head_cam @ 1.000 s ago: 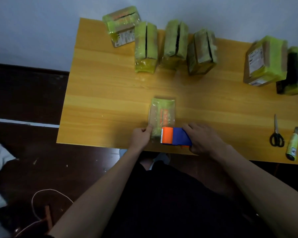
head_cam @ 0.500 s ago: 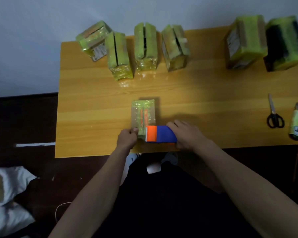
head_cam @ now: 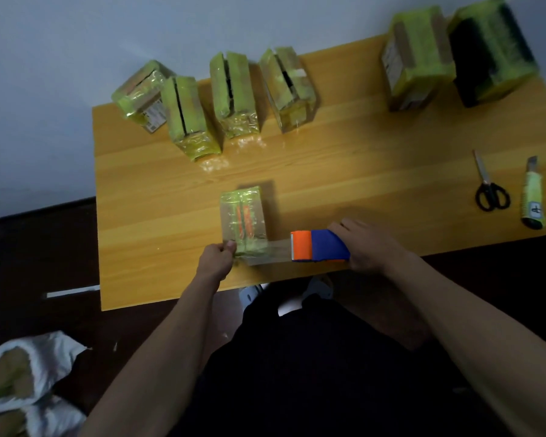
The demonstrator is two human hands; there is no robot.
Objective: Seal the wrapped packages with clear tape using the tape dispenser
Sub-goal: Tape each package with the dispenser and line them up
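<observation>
A small wrapped package with yellow-green edges and orange print lies flat near the front of the wooden table. My left hand pinches its near left corner. My right hand grips the orange and blue tape dispenser, which sits to the right of the package. A strip of clear tape stretches from the package's near end to the dispenser.
Several wrapped packages stand in a row at the back of the table, two bigger ones at the back right. Scissors and a utility knife lie at the right. White bags sit on the dark floor.
My right hand has pulled the dispenser to the right, away from the package, drawing out a strip of tape. My left hand stays on the package's corner. The camera view has shifted.
</observation>
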